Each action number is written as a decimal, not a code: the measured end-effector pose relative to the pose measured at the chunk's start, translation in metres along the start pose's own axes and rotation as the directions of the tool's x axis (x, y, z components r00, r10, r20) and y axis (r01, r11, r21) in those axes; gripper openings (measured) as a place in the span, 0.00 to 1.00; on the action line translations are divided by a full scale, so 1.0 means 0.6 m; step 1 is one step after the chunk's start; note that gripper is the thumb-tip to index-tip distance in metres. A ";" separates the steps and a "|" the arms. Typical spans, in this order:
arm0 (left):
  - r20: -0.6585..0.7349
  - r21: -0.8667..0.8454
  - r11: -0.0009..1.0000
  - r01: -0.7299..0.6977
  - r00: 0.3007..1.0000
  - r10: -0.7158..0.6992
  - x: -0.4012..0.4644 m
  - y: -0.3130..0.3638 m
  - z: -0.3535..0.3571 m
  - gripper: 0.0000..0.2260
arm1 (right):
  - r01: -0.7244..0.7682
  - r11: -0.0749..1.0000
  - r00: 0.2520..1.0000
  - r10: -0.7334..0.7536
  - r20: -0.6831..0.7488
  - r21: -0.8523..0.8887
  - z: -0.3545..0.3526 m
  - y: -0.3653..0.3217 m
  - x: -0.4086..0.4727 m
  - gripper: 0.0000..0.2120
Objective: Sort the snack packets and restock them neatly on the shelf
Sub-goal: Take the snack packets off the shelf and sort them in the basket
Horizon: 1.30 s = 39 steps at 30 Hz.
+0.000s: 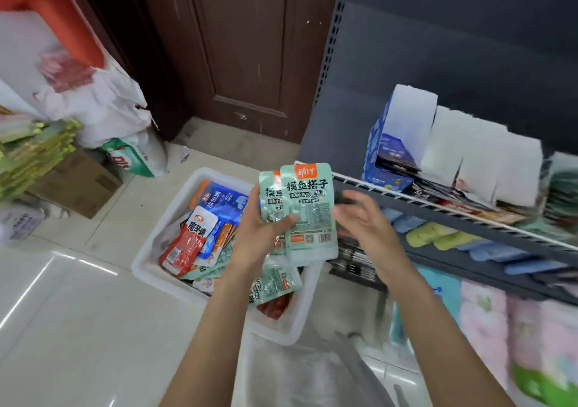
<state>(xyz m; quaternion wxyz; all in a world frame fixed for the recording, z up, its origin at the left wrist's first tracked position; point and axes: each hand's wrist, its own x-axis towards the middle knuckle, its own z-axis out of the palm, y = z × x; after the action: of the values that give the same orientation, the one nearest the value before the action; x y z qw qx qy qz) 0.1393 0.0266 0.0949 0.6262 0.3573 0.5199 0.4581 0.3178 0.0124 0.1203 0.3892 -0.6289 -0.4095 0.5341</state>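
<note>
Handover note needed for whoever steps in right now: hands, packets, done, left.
Left hand grips a fanned stack of mint-green packets, held upright above the white bin.
Right hand is open beside the stack, holding nothing.
Bin still holds mixed red, blue and green packets.
Done: some green ones gathered.
Left: place the stack on the shelf, sort the rest.

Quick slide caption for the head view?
Left hand holds mint-green snack packets above white bin; open right hand nearby.

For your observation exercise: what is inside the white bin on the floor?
The white bin holds mixed snack packets, including a red packet and a blue packet. The left hand and its green packets hide the rest.
</note>
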 end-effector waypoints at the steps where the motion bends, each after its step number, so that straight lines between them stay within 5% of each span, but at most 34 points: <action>1: 0.062 0.048 0.999 -0.014 0.998 0.011 0.003 0.010 0.012 0.31 | 0.004 1.000 1.000 -0.004 -0.010 0.026 -0.024 -0.011 0.002 0.21; 5: 0.289 0.160 0.981 -0.109 0.955 0.058 0.003 0.042 0.079 0.36 | 0.039 0.999 0.998 -0.041 0.049 0.030 -0.092 -0.033 0.005 0.15; 11: 0.255 0.415 0.867 -0.274 0.950 0.179 -0.021 0.017 0.204 0.36 | 0.197 0.979 0.972 -0.203 -0.122 -0.058 -0.182 -0.019 -0.011 0.08; 15: 0.307 0.714 0.477 -0.512 0.842 0.444 -0.056 -0.013 0.293 0.43 | 0.210 0.974 0.909 -0.226 -0.349 -0.085 -0.251 0.008 -0.021 0.06; 18: 0.405 0.838 0.241 -0.489 0.855 0.325 -0.078 -0.031 0.374 0.47 | 0.250 0.960 0.873 -0.280 -0.401 -0.127 -0.294 0.014 -0.035 0.06; 20: 0.429 0.869 0.191 -0.457 0.887 0.171 -0.083 -0.045 0.424 0.46 | 0.249 0.964 0.880 -0.264 -0.395 -0.090 -0.321 0.016 -0.041 0.05; 22: 0.435 0.837 0.307 -0.453 0.891 0.127 -0.078 -0.051 0.458 0.42 | 0.235 0.971 0.896 -0.231 -0.380 -0.038 -0.351 0.012 -0.046 0.04; 25: 0.363 0.595 0.737 -0.319 0.925 0.108 -0.074 -0.040 0.488 0.21 | 0.242 0.953 0.962 -0.210 -0.176 0.183 -0.402 0.001 -0.053 0.10; 27: 0.253 0.344 0.930 -0.125 0.967 0.037 -0.075 -0.031 0.497 0.12 | 0.209 0.922 0.978 -0.206 -0.045 0.327 -0.429 -0.007 -0.057 0.18; 31: 0.172 0.023 0.994 0.108 0.979 -0.110 -0.066 -0.017 0.510 0.11 | 0.344 0.938 0.910 -0.343 -0.235 -0.037 -0.473 -0.004 -0.029 0.16; 34: 0.261 -0.030 0.988 0.151 0.955 -0.138 -0.048 -0.005 0.520 0.14 | 0.246 0.969 0.960 -0.240 -0.142 0.024 -0.497 -0.017 0.000 0.21; 39: 0.356 0.129 0.987 0.098 0.924 -0.138 -0.013 0.003 0.536 0.15 | 0.268 0.963 0.962 -0.266 -0.055 0.032 -0.528 -0.042 0.023 0.12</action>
<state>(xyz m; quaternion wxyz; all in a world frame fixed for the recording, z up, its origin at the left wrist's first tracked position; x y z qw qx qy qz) 0.4532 0.0291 0.1649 0.7177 0.4376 0.4398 0.3162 0.6302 0.0179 0.1788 0.4802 -0.5735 -0.4701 0.4686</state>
